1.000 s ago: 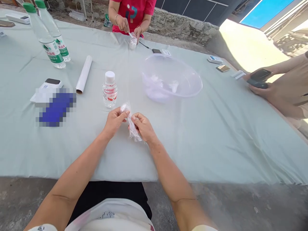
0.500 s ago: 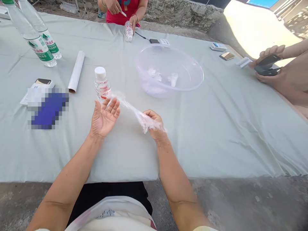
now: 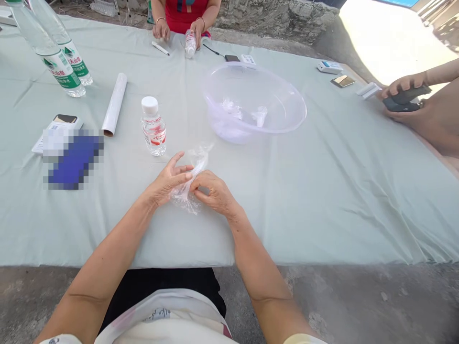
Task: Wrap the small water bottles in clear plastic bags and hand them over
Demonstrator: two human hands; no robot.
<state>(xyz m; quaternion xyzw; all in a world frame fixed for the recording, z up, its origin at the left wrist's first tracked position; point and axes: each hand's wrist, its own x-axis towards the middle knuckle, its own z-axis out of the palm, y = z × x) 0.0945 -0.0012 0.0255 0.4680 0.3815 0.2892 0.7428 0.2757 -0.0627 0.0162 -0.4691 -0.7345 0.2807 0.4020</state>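
A crumpled, clear plastic film [image 3: 196, 165] is gathered to a narrow waist above the table, its ends fanning out above and below. My right hand [image 3: 215, 191] pinches that waist between thumb and fingers. On the film's other side, my left hand [image 3: 168, 181] has its fingers apart, thumb and fingertips close against the plastic; whether it touches is hard to make out. Just beyond my left hand stands a small clear bottle [image 3: 154, 128] with a white cap and a red-and-white label, upright.
A translucent basin [image 3: 229, 131] holding crumpled plastic lies ahead. To the left are a white roll [image 3: 115, 105], two tall bottles [image 3: 66, 71], a white device [image 3: 59, 131] and a blurred blue patch. Across the table a person holds a small bottle [image 3: 190, 44]; at right, hands hold a dark case [image 3: 403, 99].
My right hand has moved left with the film, and my left hand has turned in towards it. The film now hangs more upright. Across the table, the person has put down a white pen.
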